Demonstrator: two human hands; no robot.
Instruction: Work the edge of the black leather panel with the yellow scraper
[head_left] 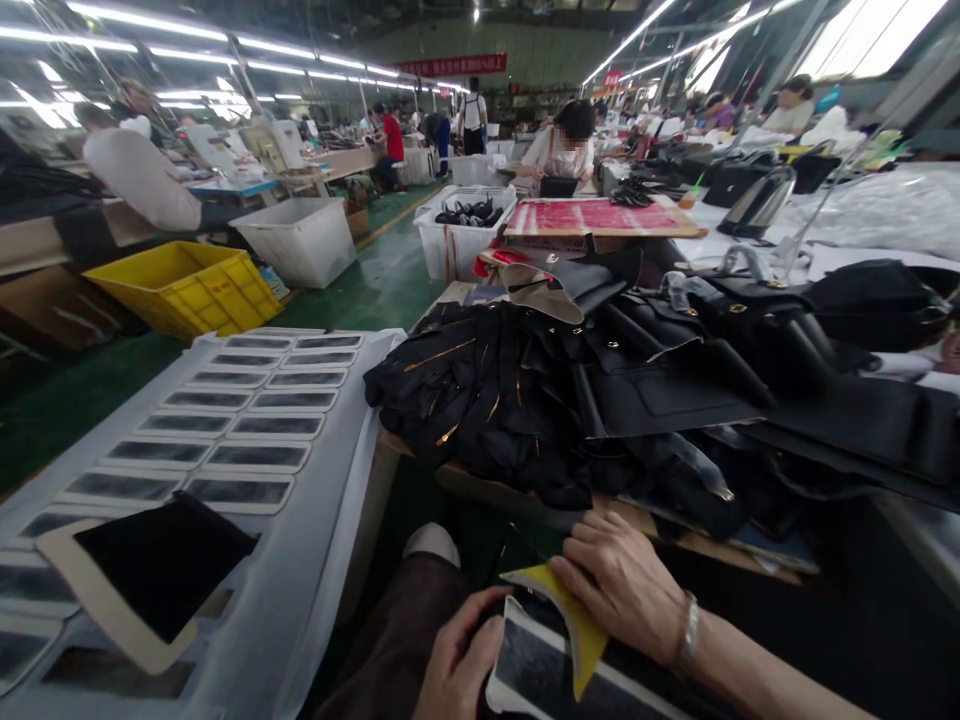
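Note:
Low in the head view, my left hand (466, 655) grips the left edge of a dark panel with a pale rounded border (536, 650). My right hand (619, 585), with a bracelet on its wrist, has its fingers curled over a bent yellow sheet (589, 625). The sheet arches over the panel's top side, and its lower tip lies across the dark face. What the sheet is made of I cannot tell. Black material lies beneath the panel, largely hidden by my hands.
Left, a covered table (300, 610) bears rows of similar pale-bordered panels and a loose black piece (169, 565). Ahead lie piled black fabric pieces with gold zips (465, 400) and black leather bag parts (660, 390). Beyond are a yellow crate (187, 290), white bins and several people.

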